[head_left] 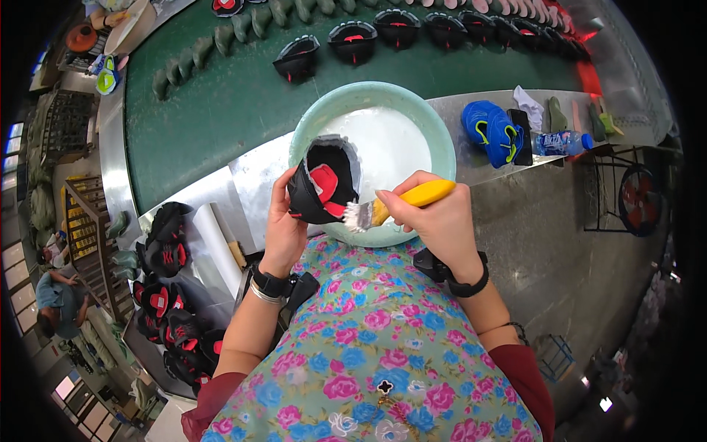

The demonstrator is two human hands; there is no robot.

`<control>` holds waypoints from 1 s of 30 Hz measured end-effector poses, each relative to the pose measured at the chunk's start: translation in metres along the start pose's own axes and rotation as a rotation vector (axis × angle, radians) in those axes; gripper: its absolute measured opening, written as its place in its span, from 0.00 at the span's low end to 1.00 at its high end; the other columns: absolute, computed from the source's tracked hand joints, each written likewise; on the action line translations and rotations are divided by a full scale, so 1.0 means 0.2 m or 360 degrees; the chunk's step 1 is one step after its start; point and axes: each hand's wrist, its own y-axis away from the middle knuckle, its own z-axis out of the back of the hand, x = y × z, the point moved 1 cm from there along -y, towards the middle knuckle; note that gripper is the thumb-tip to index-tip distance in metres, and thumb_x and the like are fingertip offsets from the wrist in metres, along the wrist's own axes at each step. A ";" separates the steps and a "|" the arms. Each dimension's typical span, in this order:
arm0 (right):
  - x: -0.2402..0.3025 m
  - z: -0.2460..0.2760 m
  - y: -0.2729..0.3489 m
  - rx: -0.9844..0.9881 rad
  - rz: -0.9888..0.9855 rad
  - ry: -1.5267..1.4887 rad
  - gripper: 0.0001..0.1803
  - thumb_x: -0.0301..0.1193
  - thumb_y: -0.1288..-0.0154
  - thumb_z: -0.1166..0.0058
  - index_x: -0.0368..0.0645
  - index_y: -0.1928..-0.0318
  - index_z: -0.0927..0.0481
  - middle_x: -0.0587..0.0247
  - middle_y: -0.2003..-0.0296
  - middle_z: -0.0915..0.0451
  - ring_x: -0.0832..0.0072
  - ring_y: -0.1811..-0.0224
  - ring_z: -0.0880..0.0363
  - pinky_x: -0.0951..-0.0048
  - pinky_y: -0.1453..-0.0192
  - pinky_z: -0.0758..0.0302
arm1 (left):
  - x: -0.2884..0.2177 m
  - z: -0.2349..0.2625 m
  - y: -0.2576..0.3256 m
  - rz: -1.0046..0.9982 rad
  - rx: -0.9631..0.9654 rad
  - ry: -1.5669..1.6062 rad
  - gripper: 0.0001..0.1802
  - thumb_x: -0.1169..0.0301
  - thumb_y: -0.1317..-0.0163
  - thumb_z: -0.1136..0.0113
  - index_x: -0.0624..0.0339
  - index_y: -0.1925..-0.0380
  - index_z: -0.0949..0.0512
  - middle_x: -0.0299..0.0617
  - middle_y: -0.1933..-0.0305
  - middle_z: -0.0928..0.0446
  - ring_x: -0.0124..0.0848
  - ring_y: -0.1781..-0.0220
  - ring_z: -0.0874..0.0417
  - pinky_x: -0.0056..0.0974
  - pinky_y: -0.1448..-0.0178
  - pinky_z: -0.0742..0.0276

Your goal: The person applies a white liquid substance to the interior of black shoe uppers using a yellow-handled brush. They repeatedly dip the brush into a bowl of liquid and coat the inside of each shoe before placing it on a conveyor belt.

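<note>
My left hand grips a black shoe upper with a red lining, its open side tilted toward me. In my right hand is a paintbrush with a yellow handle. White-coated bristles meet the edge of the upper, near its red part. Both are held over the near left rim of a pale green basin, which contains a white liquid.
Beyond the basin runs a green conveyor belt carrying rows of black uppers and grey-green shoe lasts. More uppers are piled at left. To the right lie a blue shoe, a dark phone and a bottle.
</note>
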 end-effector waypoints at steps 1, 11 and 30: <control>0.01 0.00 0.01 0.0036 0.0010 -0.0008 0.12 0.33 0.45 0.33 0.36 0.74 0.19 0.66 0.83 0.21 0.87 0.80 0.28 0.80 0.75 0.31 | -0.01 -0.01 0.00 -0.0032 0.0063 0.0008 0.29 0.86 0.35 0.58 0.52 0.35 0.41 0.43 0.39 0.30 0.34 0.39 0.25 0.40 0.36 0.25; -0.03 0.10 -0.17 -0.0167 0.0242 0.0170 0.08 0.28 0.45 0.34 0.36 0.70 0.18 0.65 0.78 0.19 0.83 0.76 0.22 0.81 0.70 0.27 | -0.01 0.08 -0.03 0.0358 -0.0109 0.0209 0.20 0.62 0.31 0.57 0.58 0.42 0.32 0.42 0.61 0.20 0.25 0.80 0.24 0.27 0.85 0.37; -0.04 0.13 -0.20 -0.0025 -0.0096 -0.0128 0.07 0.26 0.43 0.36 0.36 0.73 0.19 0.67 0.82 0.21 0.86 0.81 0.26 0.83 0.79 0.33 | -0.21 0.36 -0.34 0.0307 -0.0133 0.0134 0.18 0.63 0.28 0.63 0.56 0.52 0.25 0.33 0.69 0.23 0.22 0.77 0.30 0.28 0.76 0.38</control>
